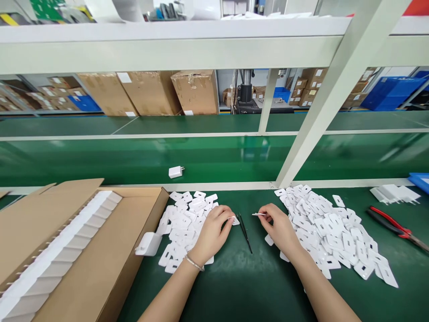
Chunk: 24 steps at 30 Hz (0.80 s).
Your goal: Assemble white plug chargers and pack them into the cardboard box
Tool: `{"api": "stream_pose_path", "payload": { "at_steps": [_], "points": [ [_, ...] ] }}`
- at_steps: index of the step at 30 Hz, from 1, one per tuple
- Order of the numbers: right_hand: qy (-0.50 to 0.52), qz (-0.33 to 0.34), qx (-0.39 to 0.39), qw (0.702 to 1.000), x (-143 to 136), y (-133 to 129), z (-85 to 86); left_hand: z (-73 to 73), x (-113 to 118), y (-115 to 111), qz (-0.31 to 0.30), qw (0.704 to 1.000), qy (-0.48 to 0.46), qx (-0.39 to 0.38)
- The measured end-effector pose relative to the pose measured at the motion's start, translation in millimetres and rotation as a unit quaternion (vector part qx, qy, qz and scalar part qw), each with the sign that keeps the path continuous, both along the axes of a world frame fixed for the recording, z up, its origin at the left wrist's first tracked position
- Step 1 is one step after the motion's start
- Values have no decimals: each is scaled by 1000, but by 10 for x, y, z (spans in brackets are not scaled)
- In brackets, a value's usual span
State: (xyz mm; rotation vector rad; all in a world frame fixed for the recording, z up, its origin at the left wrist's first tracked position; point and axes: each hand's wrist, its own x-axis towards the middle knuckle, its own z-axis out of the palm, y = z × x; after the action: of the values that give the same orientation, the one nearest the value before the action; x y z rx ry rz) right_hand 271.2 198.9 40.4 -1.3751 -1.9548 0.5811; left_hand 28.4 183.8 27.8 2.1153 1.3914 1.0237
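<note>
While my left hand (212, 229) pinches a white plate (236, 221) between thumb and fingers, my right hand (279, 227) pinches a thin white piece (257, 214), seen nearly edge-on. Key relation: the two held items face each other across a narrow gap, apart. Thin piece: long axis runs left to right, free end toward the left hand. Plate: mostly covered by fingers, long axis cannot be told. Black tweezers (246, 235) lie on the green tabletop (248, 290) in line with that gap, long axis running away from me, far end leaning left; left hand is the nearer one. Left heap (182, 223) lies beside the left hand; right heap (330, 232), beside the right.
</note>
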Motion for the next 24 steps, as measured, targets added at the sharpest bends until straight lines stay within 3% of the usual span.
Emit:
{"api": "stream_pose_path", "payload": {
  "at_steps": [9,17,24],
  "points": [
    [15,14,-16,1000,-54,-25,-24,-60,-1,14,30,999,11,5],
    [-16,60,-11,998,-73,-58,30,-73,12,-8,-38,994,92,54],
    [-16,75,-39,996,-81,-57,14,-62,51,-20,-48,991,104,65]
  ]
}}
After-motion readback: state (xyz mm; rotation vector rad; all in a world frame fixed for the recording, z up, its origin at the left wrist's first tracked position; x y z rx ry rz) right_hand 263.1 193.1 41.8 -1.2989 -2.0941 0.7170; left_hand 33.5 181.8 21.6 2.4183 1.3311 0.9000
